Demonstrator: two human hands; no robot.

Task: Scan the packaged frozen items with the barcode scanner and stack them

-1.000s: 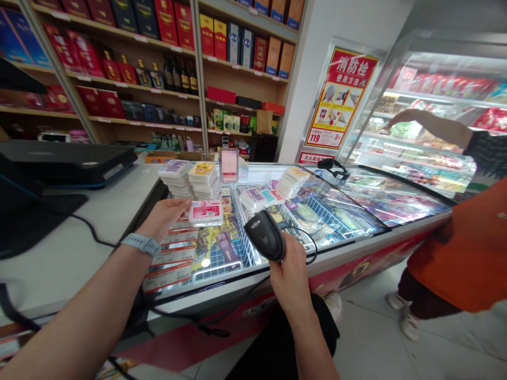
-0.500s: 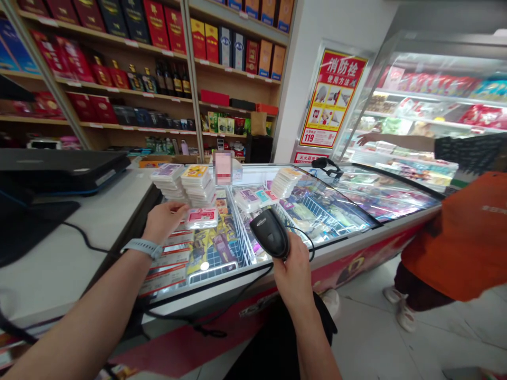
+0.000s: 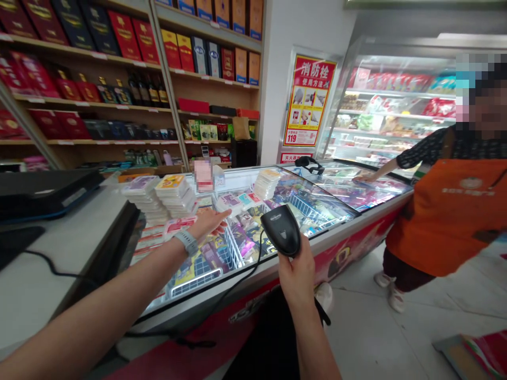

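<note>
"Barcode scanner (image 3: 280,228), black, up in the air over the freezer's front edge! Who's got it?"

"Right hand (image 3: 298,268), wrapped firmly round the handle, and the cord (image 3: 254,270) loops down to the left."

"And the left hand (image 3: 210,222)?"

"Well apart from the right, stretched out over the glass, fingers extended, nothing visible in its grasp. Whether it touches anything below, I can't tell."

"What's around it?"

"Red-labelled pack (image 3: 175,226) just beside the wrist, purple-labelled stack (image 3: 141,199) and yellow-labelled stack (image 3: 173,194) side by side behind. Past the fingertips, loose packs (image 3: 241,200) with purple, teal and red labels lie near one more stack (image 3: 266,183)."

"All that on the chest freezer (image 3: 358,247), with its red front. Farther out?"

"Black headset-like object (image 3: 311,166) at the back, then a co-worker in an orange apron (image 3: 447,214), one hand (image 3: 362,179) at the far glass. Boxes and bottles fill the shelves (image 3: 119,103) behind, and a red poster (image 3: 309,100) hangs on the wall."
</note>
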